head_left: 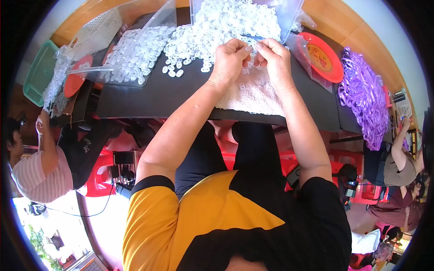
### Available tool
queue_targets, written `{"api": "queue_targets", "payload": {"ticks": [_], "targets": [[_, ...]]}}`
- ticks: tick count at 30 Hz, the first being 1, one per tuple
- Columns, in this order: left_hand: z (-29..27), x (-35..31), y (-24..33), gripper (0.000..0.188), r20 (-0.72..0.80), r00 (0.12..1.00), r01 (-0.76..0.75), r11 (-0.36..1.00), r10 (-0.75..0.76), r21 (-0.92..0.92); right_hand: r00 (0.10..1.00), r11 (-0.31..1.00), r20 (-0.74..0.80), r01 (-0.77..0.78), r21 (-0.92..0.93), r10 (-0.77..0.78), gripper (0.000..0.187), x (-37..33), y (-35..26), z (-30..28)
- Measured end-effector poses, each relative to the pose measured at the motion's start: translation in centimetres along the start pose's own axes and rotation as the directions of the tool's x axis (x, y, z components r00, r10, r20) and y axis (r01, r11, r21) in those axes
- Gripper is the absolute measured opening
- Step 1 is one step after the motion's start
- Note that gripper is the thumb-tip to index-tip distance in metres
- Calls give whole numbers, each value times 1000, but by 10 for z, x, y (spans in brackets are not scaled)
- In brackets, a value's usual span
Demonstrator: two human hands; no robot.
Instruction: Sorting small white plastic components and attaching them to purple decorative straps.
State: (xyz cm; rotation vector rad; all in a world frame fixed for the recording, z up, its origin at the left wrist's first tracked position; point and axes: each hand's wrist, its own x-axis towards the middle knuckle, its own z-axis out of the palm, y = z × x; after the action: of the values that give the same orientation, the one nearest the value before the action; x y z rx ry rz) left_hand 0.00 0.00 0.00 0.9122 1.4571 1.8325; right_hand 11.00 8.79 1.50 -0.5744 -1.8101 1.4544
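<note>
My left hand [231, 59] and my right hand [275, 61] are raised close together over the table's far side. Thumb and forefinger are pinched on each. Whatever sits between the fingertips is too small to make out. Below them lies a pale pink cloth [253, 97], with a small white plastic piece [242, 86] on it. A large heap of small white oval pieces with holes [235, 20] fills the area behind my hands. Several loose pieces [172, 72] are scattered left of my left hand.
The dark table [149, 101] bears a clear bin [135, 58] of pieces at left and a red plate [322, 56] at right. Beyond it hangs a pile of purple ribbon [364, 97]. A green basket [40, 74] stands far left. Other people sit at both sides.
</note>
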Motion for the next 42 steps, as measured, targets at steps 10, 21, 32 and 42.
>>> {"api": "queue_targets", "payload": {"ticks": [10,21,32,42], "targets": [[1,-8,0,12,-17,999,29,1000,-29,-4,998,998,22,-52,-17,53,18,-6,-2,3],[5,-6,0,10,-90,992,82,994,-88,-68,1000,1000,14,-6,0,6,16,-4,4,10],[3,-7,9,11,-38,997,61,990,-66,-123,999,998,29,-21,57,20,24,-1,-7,2],[3,-6,9,12,-38,997,55,991,-60,-124,998,998,38,-57,18,57,24,1,-6,0]]}}
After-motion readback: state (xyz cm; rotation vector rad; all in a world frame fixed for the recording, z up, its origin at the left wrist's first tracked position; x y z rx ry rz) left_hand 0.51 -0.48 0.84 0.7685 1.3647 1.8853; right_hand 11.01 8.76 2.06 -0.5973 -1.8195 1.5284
